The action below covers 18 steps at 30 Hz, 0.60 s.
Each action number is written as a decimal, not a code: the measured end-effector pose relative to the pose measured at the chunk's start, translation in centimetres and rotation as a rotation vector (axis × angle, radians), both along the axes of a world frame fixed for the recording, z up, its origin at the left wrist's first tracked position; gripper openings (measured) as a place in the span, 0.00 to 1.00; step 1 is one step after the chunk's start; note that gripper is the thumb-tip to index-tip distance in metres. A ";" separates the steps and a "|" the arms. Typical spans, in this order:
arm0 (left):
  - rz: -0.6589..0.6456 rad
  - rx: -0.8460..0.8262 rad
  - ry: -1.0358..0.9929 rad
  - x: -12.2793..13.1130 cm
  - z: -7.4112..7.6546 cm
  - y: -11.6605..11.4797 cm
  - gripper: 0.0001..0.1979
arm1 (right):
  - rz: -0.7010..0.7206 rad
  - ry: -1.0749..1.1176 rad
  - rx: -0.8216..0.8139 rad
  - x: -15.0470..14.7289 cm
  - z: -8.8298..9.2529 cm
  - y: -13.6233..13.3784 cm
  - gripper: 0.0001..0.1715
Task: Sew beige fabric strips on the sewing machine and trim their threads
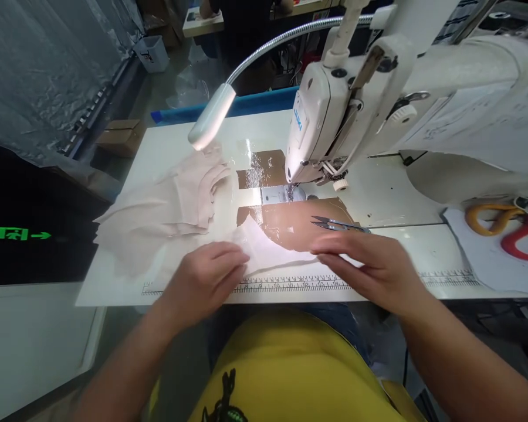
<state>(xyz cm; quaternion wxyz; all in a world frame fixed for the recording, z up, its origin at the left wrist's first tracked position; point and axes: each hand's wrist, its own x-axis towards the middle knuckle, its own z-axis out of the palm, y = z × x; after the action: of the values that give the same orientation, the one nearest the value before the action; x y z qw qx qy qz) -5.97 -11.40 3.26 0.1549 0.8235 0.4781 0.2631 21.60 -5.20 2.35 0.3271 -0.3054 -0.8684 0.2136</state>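
A small pale fabric piece (268, 249) lies on the white sewing table (396, 199), in front of the sewing machine (378, 111). My left hand (206, 278) rests on its left edge with the fingers curled together on the cloth. My right hand (369, 266) lies flat on its right end, fingers stretched out toward the left. Thread snips (337, 224) lie just beyond my right fingers. A printed ruler strip (290, 285) runs along the table's front edge under both hands.
A heap of beige fabric pieces (167, 205) sits at the left of the table. A gooseneck lamp (211, 117) hangs above it. Orange scissors (493, 217) and red scissors (525, 237) lie at the right. Boxes and a bin stand on the floor at the back left.
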 end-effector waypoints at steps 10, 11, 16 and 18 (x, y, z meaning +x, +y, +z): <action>0.230 -0.088 0.302 3.5 -6.1 3.3 0.31 | 0.139 -0.324 0.151 -1.6 -5.6 -1.2 0.17; 0.244 -0.118 0.335 3.3 -6.2 3.1 0.35 | 0.133 -0.363 0.152 -0.9 -5.7 -1.6 0.18; 0.257 -0.221 0.429 3.1 -5.9 3.0 0.45 | 0.099 -0.471 0.171 1.5 -5.7 -2.2 0.20; 0.253 -0.237 0.446 3.1 -5.8 3.1 0.46 | 0.088 -0.479 0.181 2.3 -5.8 -2.2 0.20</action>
<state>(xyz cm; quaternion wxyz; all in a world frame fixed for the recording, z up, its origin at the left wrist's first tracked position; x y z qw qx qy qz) -2.87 -8.34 -2.52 0.1071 0.7709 0.6269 0.0348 23.92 -7.37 -3.50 0.1285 -0.2786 -0.9492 0.0706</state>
